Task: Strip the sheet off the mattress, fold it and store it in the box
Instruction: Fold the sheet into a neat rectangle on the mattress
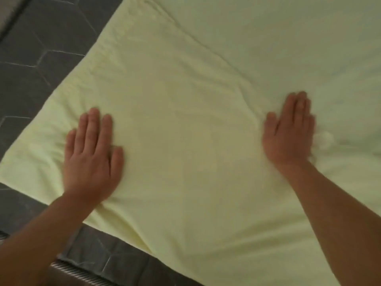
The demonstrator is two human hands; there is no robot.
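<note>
A pale yellow sheet (185, 120) lies spread flat on a dark grey quilted mattress (41, 48), with soft creases running across it. My left hand (92, 153) presses flat on the sheet near its left edge, fingers straight and together. My right hand (288, 131) lies flat on the sheet further right, fingers straight, beside a small bunched wrinkle. Both hands look slightly blurred. The box is not in view.
The mattress shows bare at the left and along the near edge (115, 259). A ribbed, striped strip (82, 273) runs below that near edge. A pale band (8, 15) crosses the top left corner.
</note>
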